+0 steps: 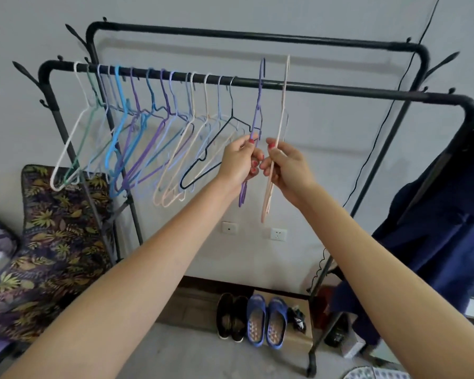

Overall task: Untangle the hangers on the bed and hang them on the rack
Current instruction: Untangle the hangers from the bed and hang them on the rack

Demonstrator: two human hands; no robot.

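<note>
Head view, from the left: a leafy patterned cushion (52, 242) leans by the near rail (340, 90) of the black rack (257, 35), and on that rail hangs a row of hangers (148, 127) in white, green, blue, purple and pale pink, ending with one black hanger (216, 149). Just right of that row, the left hand (240, 160) is closed in a pinch on a purple hanger (258, 110), turned edge-on, whose hook stands up at the rail; whether it is already over the bar I cannot tell. Almost touching it, the right hand (288, 168) is closed round the lower part of a pale pink hanger (282, 119), also edge-on, its hook rising above the rail and seemingly not yet caught on it. Farther right a dark blue garment (435, 228) hangs at the rack's end; shoes (252, 318) sit on the floor below. The bed is not in view.

To do this step well, I judge each hook should be lifted clear over the near rail and lowered squarely, purple first next to the black one, pink to its right. Keeping the two apart should stop the hooks relocking, and each wants a light settle before letting go.
</note>
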